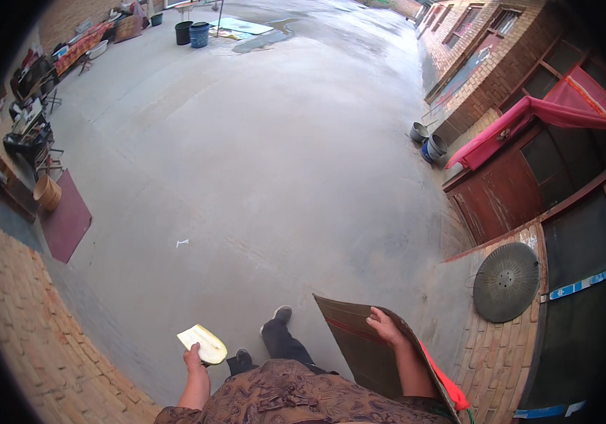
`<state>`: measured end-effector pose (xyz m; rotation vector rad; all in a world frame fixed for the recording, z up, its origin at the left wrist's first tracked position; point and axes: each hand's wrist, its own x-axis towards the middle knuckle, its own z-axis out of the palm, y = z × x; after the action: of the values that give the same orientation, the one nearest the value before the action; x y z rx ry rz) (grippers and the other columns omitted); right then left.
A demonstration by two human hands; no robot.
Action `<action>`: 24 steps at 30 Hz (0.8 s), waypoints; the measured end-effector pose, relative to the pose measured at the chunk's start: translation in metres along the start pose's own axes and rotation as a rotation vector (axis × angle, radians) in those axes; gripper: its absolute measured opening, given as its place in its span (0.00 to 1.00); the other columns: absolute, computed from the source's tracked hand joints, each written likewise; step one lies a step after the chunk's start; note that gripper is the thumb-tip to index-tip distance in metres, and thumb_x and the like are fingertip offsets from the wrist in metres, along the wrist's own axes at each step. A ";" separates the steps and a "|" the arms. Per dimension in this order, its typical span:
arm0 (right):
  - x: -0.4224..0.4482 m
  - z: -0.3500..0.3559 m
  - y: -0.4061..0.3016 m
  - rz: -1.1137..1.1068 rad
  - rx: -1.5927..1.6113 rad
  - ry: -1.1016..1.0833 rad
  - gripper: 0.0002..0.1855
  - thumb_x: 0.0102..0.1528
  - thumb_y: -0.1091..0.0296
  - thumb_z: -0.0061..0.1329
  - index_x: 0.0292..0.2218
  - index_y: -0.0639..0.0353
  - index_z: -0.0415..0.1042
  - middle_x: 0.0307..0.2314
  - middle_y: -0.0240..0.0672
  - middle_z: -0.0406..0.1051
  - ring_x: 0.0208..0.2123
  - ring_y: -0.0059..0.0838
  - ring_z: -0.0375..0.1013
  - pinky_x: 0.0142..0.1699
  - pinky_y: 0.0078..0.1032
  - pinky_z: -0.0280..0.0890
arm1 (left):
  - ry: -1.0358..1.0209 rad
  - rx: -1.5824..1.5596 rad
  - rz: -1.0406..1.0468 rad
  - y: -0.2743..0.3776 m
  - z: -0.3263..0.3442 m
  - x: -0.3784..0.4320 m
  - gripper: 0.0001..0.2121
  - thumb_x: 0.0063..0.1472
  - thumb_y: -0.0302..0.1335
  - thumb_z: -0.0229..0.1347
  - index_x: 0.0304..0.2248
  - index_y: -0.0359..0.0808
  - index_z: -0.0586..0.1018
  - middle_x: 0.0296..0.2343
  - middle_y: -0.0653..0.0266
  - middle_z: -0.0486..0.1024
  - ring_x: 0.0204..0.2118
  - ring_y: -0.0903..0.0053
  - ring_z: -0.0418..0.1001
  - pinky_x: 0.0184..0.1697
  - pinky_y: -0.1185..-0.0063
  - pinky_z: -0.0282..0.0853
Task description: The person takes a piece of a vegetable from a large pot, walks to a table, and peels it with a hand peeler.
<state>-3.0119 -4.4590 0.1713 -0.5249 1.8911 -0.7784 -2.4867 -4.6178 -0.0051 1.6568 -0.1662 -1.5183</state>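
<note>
My left hand [195,361] grips a cut piece of pale-fleshed squash [203,343], possibly zucchini, its flat cut face up and green skin showing along the lower edge. On the other side, my right hand [386,326] lies against a brown sheet [358,339] with red stripes, perhaps a door curtain. Its fingers are partly spread, with nothing seen in them. The forearm crosses in front of the sheet, and red cloth [443,376] shows behind the sheet's right edge.
Concrete ground [260,175] stretches ahead between brick walls. A round perforated metal disc [506,282] leans at right, beyond it buckets [433,148] and pink cloth [520,119]. At left, a wooden bucket [47,193] stands on a maroon board [67,222].
</note>
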 end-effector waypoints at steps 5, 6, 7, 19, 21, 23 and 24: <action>0.091 -0.016 0.021 0.188 0.050 0.135 0.36 0.50 0.57 0.49 0.55 0.65 0.51 0.48 0.50 0.59 0.51 0.38 0.59 0.53 0.28 0.54 | -0.034 0.026 -0.020 0.056 0.094 0.026 0.19 0.50 0.25 0.50 0.44 0.29 0.66 0.37 0.51 0.71 0.36 0.58 0.73 0.35 0.59 0.71; 0.112 -0.014 0.024 0.222 0.020 0.162 0.37 0.50 0.57 0.49 0.54 0.66 0.51 0.48 0.50 0.59 0.50 0.38 0.59 0.53 0.28 0.55 | -0.052 0.016 -0.014 0.066 0.099 0.035 0.19 0.50 0.25 0.50 0.44 0.30 0.66 0.37 0.51 0.71 0.36 0.57 0.73 0.34 0.58 0.71; 0.135 -0.013 0.025 0.250 -0.013 0.186 0.37 0.49 0.57 0.50 0.54 0.66 0.52 0.49 0.50 0.59 0.50 0.38 0.60 0.53 0.28 0.55 | -0.031 0.011 -0.025 0.074 0.105 0.047 0.20 0.50 0.26 0.50 0.44 0.30 0.65 0.36 0.51 0.71 0.36 0.57 0.73 0.34 0.58 0.71; 0.255 -0.008 0.079 0.330 -0.537 0.179 0.31 0.48 0.59 0.50 0.51 0.59 0.59 0.43 0.41 0.65 0.35 0.35 0.69 0.29 0.30 0.66 | -0.086 0.206 -0.093 0.127 0.346 0.166 0.21 0.49 0.27 0.52 0.44 0.32 0.66 0.37 0.54 0.71 0.37 0.60 0.71 0.38 0.60 0.69; 0.268 -0.017 0.066 0.346 -0.342 0.255 0.30 0.49 0.59 0.50 0.51 0.58 0.60 0.40 0.40 0.67 0.33 0.33 0.70 0.28 0.30 0.66 | -0.123 0.272 -0.090 0.134 0.389 0.193 0.21 0.48 0.26 0.52 0.44 0.32 0.66 0.37 0.54 0.70 0.37 0.60 0.71 0.38 0.60 0.69; 0.279 -0.027 0.058 0.459 0.050 0.332 0.28 0.50 0.60 0.49 0.51 0.58 0.60 0.38 0.39 0.68 0.30 0.29 0.70 0.28 0.29 0.65 | -0.221 0.319 -0.068 0.142 0.436 0.205 0.22 0.48 0.25 0.53 0.45 0.32 0.66 0.37 0.53 0.70 0.37 0.60 0.71 0.37 0.60 0.69; 0.282 -0.030 0.057 0.488 0.027 0.356 0.28 0.50 0.60 0.49 0.51 0.58 0.61 0.36 0.38 0.69 0.29 0.28 0.69 0.28 0.28 0.65 | -0.201 0.348 -0.054 0.144 0.464 0.205 0.22 0.48 0.25 0.52 0.45 0.32 0.66 0.37 0.53 0.70 0.37 0.60 0.72 0.38 0.60 0.69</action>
<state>-3.1592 -4.5947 -0.0379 0.1087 2.2076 -0.5935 -2.7744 -5.0599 -0.0143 1.7820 -0.5231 -1.7725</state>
